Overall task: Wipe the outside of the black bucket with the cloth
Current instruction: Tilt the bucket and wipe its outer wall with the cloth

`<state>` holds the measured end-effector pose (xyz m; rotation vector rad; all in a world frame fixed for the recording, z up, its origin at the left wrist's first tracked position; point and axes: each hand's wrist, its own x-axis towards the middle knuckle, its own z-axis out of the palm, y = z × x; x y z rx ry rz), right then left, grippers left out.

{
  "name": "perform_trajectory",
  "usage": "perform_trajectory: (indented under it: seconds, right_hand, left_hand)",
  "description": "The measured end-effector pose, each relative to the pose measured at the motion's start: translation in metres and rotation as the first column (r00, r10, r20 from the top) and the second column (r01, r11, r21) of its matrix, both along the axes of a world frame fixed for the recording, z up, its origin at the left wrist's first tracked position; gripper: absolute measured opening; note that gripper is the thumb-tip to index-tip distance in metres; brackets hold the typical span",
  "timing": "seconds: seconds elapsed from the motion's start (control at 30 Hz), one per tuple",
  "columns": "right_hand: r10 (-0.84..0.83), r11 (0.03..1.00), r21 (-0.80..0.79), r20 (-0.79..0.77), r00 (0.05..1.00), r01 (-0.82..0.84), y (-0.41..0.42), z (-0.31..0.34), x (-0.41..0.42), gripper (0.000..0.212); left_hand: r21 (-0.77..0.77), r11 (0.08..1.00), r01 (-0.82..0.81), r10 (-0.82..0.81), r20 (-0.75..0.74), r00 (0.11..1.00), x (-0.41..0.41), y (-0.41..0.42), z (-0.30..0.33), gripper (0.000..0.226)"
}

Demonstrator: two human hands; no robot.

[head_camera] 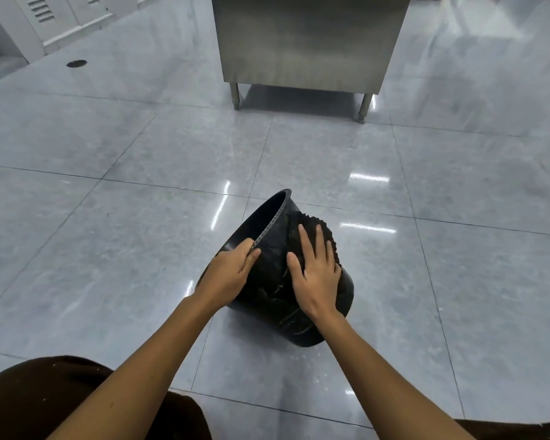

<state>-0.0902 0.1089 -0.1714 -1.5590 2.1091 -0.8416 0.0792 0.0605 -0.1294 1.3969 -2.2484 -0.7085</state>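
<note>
The black bucket (272,258) lies tilted on the grey tiled floor, its mouth turned to the left and away from me. My left hand (227,271) grips the near part of its rim, thumb inside and fingers outside. A dark cloth (311,223) with a wavy edge is spread over the bucket's upper outer wall. My right hand (315,271) lies flat on that cloth with fingers spread, pressing it against the wall. The bucket's base points to the lower right.
A stainless steel cabinet (308,39) on short legs stands on the floor beyond the bucket. White louvred cabinets (45,20) line the far left, with a round floor drain (76,63) nearby. My knees in dark trousers (45,401) fill the bottom corners.
</note>
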Motion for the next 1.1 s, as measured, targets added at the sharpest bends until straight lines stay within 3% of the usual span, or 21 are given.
perform_trajectory:
  seconds: [0.17,0.4,0.5,0.63,0.77,0.93,1.03,1.1]
  right_hand:
    - [0.032,0.998,-0.045,-0.009,0.999,-0.032,-0.025,0.013,-0.009,0.054]
    - [-0.067,0.988,0.155,0.273,0.96,0.025,-0.055,0.008,-0.046,0.042]
    - [-0.232,0.95,0.272,0.287,0.929,0.153,-0.038,-0.009,-0.059,0.044]
    - [-0.493,0.87,0.132,0.266,0.829,0.475,-0.002,-0.026,-0.033,0.045]
    - [-0.402,0.902,-0.118,0.125,0.907,0.415,0.013,-0.011,0.031,0.053]
    - [-0.178,0.933,-0.295,0.12,0.977,0.206,-0.028,0.018,0.017,0.05]
    - [-0.135,0.955,-0.236,0.193,0.972,0.179,-0.049,0.023,-0.008,0.046]
    - [-0.185,0.977,-0.058,0.236,0.954,0.204,-0.056,0.015,-0.026,0.044]
  left_hand:
    - [-0.136,0.99,0.023,-0.033,-0.073,0.997,-0.005,0.001,-0.005,0.034]
    - [-0.115,0.992,-0.059,0.038,-0.175,0.984,-0.008,0.008,-0.003,0.04]
    - [-0.1,0.99,-0.101,0.087,-0.133,0.987,-0.011,0.008,0.0,0.036]
    - [-0.111,0.992,-0.06,0.05,-0.091,0.995,-0.015,0.004,0.005,0.036]
    - [-0.126,0.992,-0.018,0.007,-0.087,0.996,-0.018,0.001,0.006,0.041]
    - [-0.165,0.986,0.018,-0.035,-0.095,0.995,-0.022,0.002,0.006,0.041]
    - [-0.154,0.988,0.01,-0.029,-0.12,0.992,-0.024,0.003,0.007,0.037]
    - [-0.144,0.99,0.009,-0.025,-0.108,0.994,-0.023,0.004,0.007,0.036]
